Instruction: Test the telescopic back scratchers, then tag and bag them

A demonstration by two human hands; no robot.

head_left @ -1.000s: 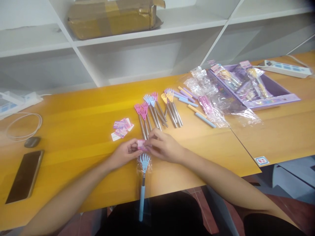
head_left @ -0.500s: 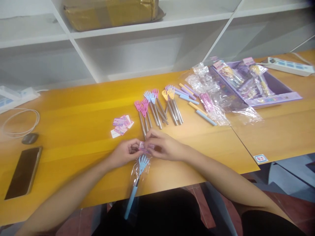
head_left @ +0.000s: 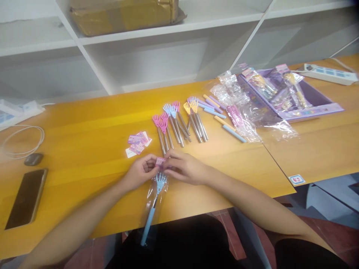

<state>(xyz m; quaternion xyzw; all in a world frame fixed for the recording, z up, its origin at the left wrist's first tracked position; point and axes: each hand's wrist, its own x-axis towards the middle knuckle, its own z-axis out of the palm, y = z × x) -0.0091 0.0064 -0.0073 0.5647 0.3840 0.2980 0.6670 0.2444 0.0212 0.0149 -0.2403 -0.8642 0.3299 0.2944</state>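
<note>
Pinching grips, left hand (head_left: 141, 172) and right hand (head_left: 187, 167), meet over the bench (head_left: 98, 129); past its near edge juts a clear bag (head_left: 149, 194), holding a blue back scratcher (head_left: 149, 216). That overhanging weight, I judge, could tug the pink card (head_left: 160, 162) they pinch crooked, should I let either grip slacken.

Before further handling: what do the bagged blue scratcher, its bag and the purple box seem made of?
Blue scratcher: head and grip look like satin plastic, evenly coloured; shaft seems polished metal, by its silvery glint.
Bag: glossy, thin, clear plastic film, showing bright creases.
Purple box: probably smooth printed card, given its thin flat walls, though possibly plastic.
</note>
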